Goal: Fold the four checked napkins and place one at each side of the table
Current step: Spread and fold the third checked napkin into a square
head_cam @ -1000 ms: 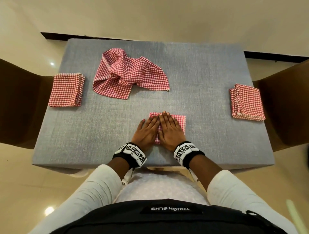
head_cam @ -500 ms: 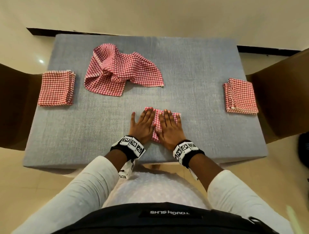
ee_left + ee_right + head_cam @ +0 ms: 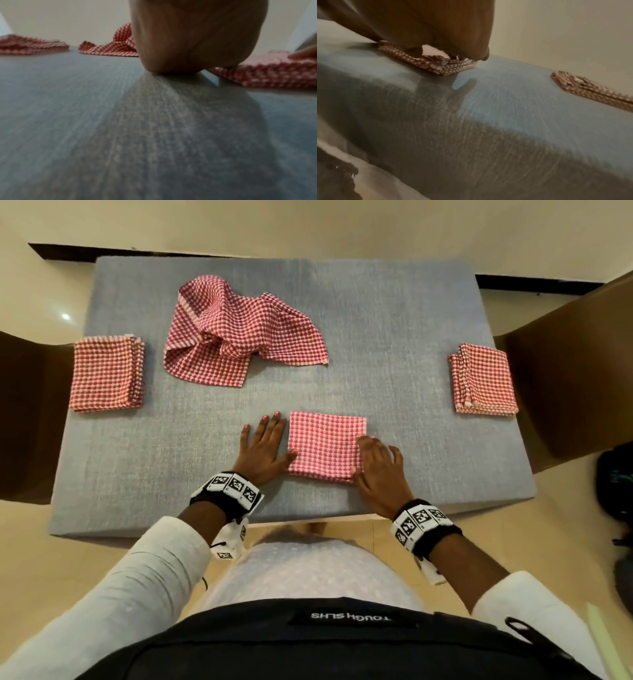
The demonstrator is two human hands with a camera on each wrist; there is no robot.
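L hand (image 3: 262,448) flat on grey table (image 3: 394,337), fingers straight, thumb touching folded checked napkin (image 3: 325,445). R hand (image 3: 380,470) rests at napkin's right edge; grip can't be told.

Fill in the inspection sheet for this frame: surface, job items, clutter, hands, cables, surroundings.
Surface: grey fabric-covered table.
Job's things: near folded napkin at the person's side; left folded napkin and right folded napkin at the table's ends; unfolded napkin crumpled toward the far side.
Clutter: nothing seen.
Hands: left hand flat on the table, thumb at the near napkin's left edge; right hand touching its right edge, grip unclear.
Cables: nothing seen.
Surroundings: brown chair at the right end, another at the left; dark bag on the floor.
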